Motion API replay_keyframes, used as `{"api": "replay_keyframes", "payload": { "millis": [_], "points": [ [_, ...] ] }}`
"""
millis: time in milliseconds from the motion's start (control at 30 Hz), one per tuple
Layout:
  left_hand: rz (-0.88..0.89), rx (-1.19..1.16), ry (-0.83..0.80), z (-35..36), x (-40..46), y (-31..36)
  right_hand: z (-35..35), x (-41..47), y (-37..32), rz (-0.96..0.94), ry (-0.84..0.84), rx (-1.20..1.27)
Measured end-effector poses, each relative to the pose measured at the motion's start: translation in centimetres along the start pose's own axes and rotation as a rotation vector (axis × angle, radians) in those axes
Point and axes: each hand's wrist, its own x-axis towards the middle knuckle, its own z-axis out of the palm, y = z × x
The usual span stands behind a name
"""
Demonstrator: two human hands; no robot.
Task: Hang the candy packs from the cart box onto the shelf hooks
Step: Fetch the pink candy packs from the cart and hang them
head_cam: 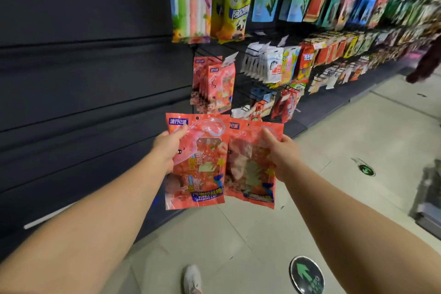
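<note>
Two light, floppy, slick packs: left hand (167,148) pinches one pack (195,162), right hand (279,150) the other (250,164); likely best held near hang-holes.

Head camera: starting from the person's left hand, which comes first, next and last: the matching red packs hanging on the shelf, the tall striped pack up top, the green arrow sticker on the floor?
From the left hand:
1. Hanging red packs, just above.
2. Green arrow sticker, lower right on the floor.
3. Striped pack, top of the shelf.

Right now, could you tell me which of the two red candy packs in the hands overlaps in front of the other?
The left hand's pack; its right edge covers the right hand's pack.
</note>
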Motion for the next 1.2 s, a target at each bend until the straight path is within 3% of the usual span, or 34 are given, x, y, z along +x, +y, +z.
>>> {"api": "replay_keyframes", "payload": {
  "millis": [367, 600, 833, 1200],
  "points": [
    [-0.01, 0.0, 0.007, 5.9, 15.3, 6.4, 6.0, 17.5, -4.8, -0.031, 0.045, -0.123],
    [-0.031, 0.008, 0.066, 6.3, 20.7, 7.3, 9.2, 25.3, -4.9, 0.016, -0.034, -0.18],
    [-0.043, 0.041, 0.182, 7.5, 23.9, 7.0, 12.2, 32.8, -3.5, -0.002, -0.159, -0.201],
    [-0.047, -0.01, 0.47, 13.6, 25.5, 6.5, 13.5, 44.0, -6.8, -0.027, -0.444, -0.152]
  ]
}}
